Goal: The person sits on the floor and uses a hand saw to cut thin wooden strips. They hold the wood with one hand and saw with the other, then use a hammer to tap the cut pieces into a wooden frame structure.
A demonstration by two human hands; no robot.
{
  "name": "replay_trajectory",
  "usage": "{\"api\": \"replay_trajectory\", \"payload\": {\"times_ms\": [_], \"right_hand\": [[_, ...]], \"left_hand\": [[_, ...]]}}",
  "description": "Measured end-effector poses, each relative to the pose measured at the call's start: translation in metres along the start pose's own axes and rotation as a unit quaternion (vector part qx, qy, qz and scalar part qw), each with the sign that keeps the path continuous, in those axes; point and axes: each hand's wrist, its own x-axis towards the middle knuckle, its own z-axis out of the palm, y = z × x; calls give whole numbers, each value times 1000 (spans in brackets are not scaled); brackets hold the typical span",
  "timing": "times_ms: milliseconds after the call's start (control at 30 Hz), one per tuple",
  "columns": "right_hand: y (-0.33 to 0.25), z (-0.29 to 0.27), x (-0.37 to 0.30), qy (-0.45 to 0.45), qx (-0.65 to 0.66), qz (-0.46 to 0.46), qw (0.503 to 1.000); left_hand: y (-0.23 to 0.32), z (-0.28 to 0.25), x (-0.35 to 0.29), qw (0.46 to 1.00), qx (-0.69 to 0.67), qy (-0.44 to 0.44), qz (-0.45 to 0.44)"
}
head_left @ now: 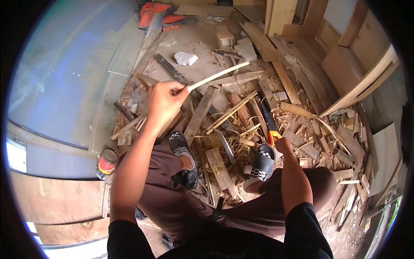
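A thin, pale wooden strip (217,76) is pinched in the closed fingers of my left hand (165,101), raised over the scrap wood and slanting up to the right. My right hand (282,146), low beside my right foot, is closed round the red and yellow handle of a handsaw (270,120). The saw's dark blade points away from me over the wood pieces, apart from the strip. Between my feet, a hammer-like tool (225,146) with a long grey shaft lies among straw-like shavings (241,137); its kind is hard to make out.
Loose boards (201,113) and scraps cover the floor around my sandals. A red-labelled can (107,162) stands at the left. A white lump (186,58) and orange cloth (157,15) lie farther off. Wooden cabinet panels (345,73) lean at the right, and a large bluish sheet (73,73) borders the left.
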Motion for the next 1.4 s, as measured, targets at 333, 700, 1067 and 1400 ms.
{"api": "replay_trajectory", "payload": {"times_ms": [333, 700, 1067, 1400], "right_hand": [[107, 86, 6, -67, 50, 10, 996], [18, 36, -4, 36, 44, 20, 998], [16, 39, 7, 18, 14, 17, 1000], [28, -31, 52, -39, 178, -101, 978]], "left_hand": [[-60, 56, 4, 997, -56, -61, 4], [-71, 56, -35, 995, -53, -80, -32], [-56, 109, -27, 978, -27, -205, -41], [-30, 105, -5, 986, -65, -152, 22]]}}
